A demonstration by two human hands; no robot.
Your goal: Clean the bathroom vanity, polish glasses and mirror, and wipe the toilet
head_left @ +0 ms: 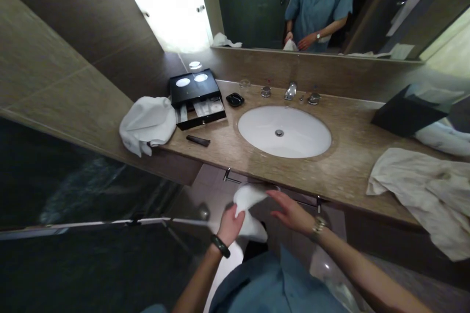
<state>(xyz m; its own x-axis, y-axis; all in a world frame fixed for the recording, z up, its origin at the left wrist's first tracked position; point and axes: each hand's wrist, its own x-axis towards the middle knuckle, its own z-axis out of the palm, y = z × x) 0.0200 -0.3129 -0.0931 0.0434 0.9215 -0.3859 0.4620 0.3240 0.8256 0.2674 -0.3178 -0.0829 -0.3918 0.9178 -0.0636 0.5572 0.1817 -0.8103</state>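
The left hand [230, 225] pinches the white cloth [250, 196] at its left end, below the near edge of the countertop [348, 176]; its upper fold stretches rightward toward the open right hand [293, 214], contact unclear.

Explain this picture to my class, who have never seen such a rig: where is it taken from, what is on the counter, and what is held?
There is no machine: these are two bare human hands, seen by one head-worn camera looking forward and down. The left hand grips a white cloth. The right hand is open beside it; whether it touches the cloth is unclear. The counter has a sink set in it. To the left are a towel, a black box with its drawer open, and a black dish; to the right, a beige cloth. The mirror reflects both hands.
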